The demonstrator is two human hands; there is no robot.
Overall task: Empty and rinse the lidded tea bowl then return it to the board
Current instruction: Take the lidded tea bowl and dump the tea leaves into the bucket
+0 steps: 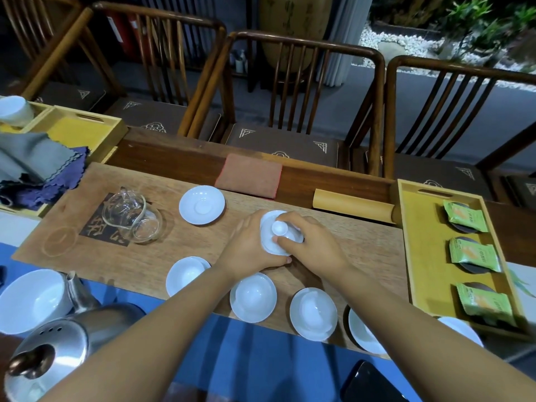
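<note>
Both hands close on the white lidded tea bowl (280,233), which sits near the middle of the wooden tea board (203,250). The left hand (252,248) cups the bowl's left side, fingers curled round its wall and thumb under the near edge. The right hand (311,245) curls over the right side, fingertips on the lid (278,227) beside its knob. An empty white saucer (202,205) lies well to the left; three small cups (253,297) line the board's near edge.
</note>
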